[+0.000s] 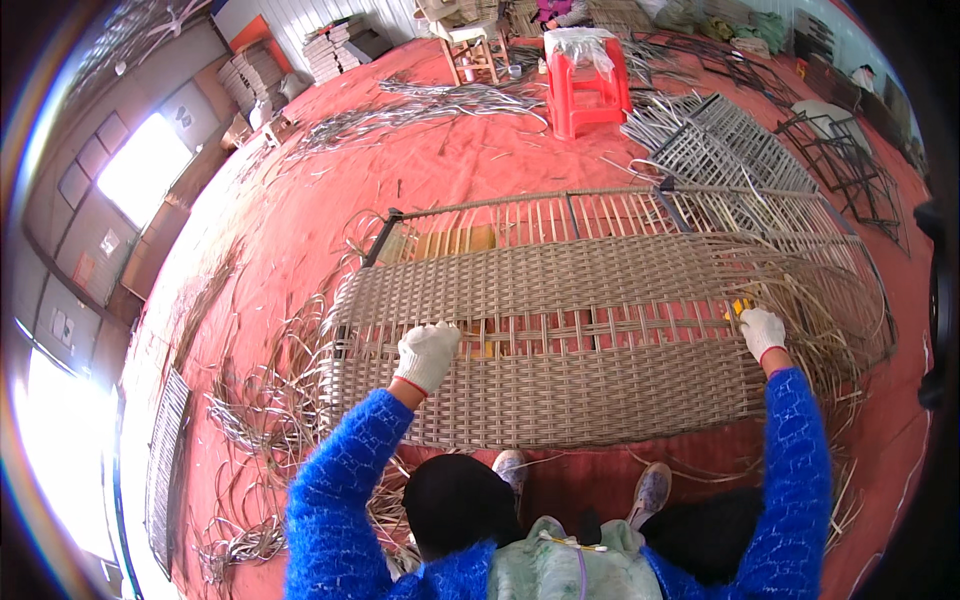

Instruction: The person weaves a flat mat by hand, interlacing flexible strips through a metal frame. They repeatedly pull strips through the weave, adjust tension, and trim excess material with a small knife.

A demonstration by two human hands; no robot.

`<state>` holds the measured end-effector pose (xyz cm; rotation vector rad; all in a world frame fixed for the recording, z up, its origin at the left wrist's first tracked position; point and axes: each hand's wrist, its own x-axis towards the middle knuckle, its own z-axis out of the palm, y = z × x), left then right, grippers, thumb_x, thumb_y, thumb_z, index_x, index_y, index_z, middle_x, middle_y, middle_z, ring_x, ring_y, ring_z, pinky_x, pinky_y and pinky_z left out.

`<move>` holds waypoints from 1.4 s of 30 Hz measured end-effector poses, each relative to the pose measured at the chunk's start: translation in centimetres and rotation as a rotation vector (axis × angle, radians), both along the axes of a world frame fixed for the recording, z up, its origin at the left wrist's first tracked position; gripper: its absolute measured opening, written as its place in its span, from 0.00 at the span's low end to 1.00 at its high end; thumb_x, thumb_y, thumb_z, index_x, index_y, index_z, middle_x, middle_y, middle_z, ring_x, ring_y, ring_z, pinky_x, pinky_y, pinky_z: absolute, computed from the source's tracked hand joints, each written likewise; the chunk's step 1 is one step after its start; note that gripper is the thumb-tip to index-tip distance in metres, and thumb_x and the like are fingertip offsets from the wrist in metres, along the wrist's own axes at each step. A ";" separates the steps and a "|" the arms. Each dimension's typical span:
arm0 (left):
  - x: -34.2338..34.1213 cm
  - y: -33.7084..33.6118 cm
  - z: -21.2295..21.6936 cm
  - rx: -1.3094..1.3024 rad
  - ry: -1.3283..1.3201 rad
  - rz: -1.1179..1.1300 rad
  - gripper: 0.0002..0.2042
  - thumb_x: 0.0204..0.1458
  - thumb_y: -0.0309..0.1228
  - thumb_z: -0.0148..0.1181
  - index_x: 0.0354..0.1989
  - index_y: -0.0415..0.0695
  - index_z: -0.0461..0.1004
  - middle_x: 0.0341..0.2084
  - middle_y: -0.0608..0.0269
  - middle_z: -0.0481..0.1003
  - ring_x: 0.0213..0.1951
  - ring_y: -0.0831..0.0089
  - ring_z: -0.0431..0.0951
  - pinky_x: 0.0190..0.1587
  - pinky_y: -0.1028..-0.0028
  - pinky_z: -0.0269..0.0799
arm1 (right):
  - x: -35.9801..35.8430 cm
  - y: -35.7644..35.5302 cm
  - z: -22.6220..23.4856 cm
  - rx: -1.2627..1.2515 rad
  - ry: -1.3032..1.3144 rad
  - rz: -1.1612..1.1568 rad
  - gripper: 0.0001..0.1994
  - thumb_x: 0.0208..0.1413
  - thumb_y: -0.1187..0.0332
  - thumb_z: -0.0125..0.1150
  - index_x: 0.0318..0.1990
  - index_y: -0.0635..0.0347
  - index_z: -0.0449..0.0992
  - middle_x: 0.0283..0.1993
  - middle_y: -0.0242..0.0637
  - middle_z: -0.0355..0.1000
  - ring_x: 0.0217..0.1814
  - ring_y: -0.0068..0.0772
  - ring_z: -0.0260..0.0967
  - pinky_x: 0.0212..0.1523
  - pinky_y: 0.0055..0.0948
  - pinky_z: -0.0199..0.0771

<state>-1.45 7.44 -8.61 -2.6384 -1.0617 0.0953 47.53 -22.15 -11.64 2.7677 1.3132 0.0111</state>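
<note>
Left grip (428,357), right grip (763,332) curled over woven panel (560,388).

Red floor (420,165). Far side: 1 red plastic stool (563,105), clear plastic bag (582,44) draped over its seat; 1 chair (465,33) near it, to the left. Back left: stacks of flat pieces (255,75). Upper left: 1 ceiling fan (174,20), bright window (145,170). Right: dark bare frames (846,165).

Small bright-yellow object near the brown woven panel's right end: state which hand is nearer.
Right. The white-gloved right hand is immediately beside the yellow object; the white-gloved left hand is far to its left, over the panel.
</note>
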 end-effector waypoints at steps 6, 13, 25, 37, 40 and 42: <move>-0.9 0.2 0.3 0.137 -0.073 0.066 0.04 0.47 0.27 0.55 0.28 0.48 0.76 0.26 0.59 0.75 0.31 0.61 0.80 0.30 0.64 0.75 | 0.5 -0.1 -0.8 0.028 -0.010 0.016 0.10 0.50 0.61 0.59 0.38 0.54 0.77 0.39 0.42 0.75 0.42 0.49 0.73 0.43 0.44 0.74; -2.5 2.5 -1.8 0.176 -0.253 0.190 0.04 0.49 0.28 0.54 0.33 0.47 0.73 0.31 0.59 0.73 0.34 0.60 0.78 0.33 0.64 0.74 | 0.6 -0.1 -0.9 0.023 0.001 0.002 0.10 0.51 0.61 0.59 0.38 0.54 0.77 0.39 0.43 0.75 0.42 0.49 0.73 0.43 0.44 0.73; -3.6 3.8 -1.4 -0.656 -0.933 0.321 0.12 0.47 0.36 0.62 0.36 0.41 0.79 0.28 0.58 0.79 0.31 0.67 0.78 0.37 0.71 0.72 | 0.5 -0.3 -1.0 0.066 0.021 0.018 0.08 0.51 0.64 0.59 0.37 0.55 0.76 0.38 0.43 0.74 0.43 0.50 0.72 0.43 0.46 0.71; -2.9 6.6 1.2 -0.849 -0.205 0.215 0.20 0.52 0.49 0.50 0.32 0.49 0.83 0.24 0.58 0.78 0.25 0.65 0.75 0.33 0.69 0.71 | 0.6 -0.4 -1.0 0.072 0.019 0.026 0.09 0.52 0.63 0.56 0.37 0.55 0.76 0.38 0.43 0.74 0.42 0.50 0.72 0.43 0.46 0.71; -2.7 6.3 1.2 -0.773 -0.131 0.193 0.16 0.47 0.47 0.57 0.29 0.47 0.82 0.22 0.58 0.78 0.26 0.68 0.76 0.33 0.69 0.71 | 0.7 -0.3 -1.0 0.028 0.012 0.028 0.10 0.52 0.62 0.56 0.39 0.53 0.76 0.39 0.42 0.74 0.43 0.49 0.72 0.43 0.45 0.72; -2.3 5.2 1.3 -0.649 -0.126 0.289 0.15 0.45 0.46 0.60 0.28 0.48 0.82 0.21 0.58 0.77 0.27 0.69 0.77 0.33 0.68 0.71 | 0.6 -0.3 -0.9 -0.005 -0.002 -0.015 0.09 0.52 0.62 0.56 0.38 0.53 0.76 0.39 0.42 0.74 0.43 0.49 0.72 0.43 0.45 0.72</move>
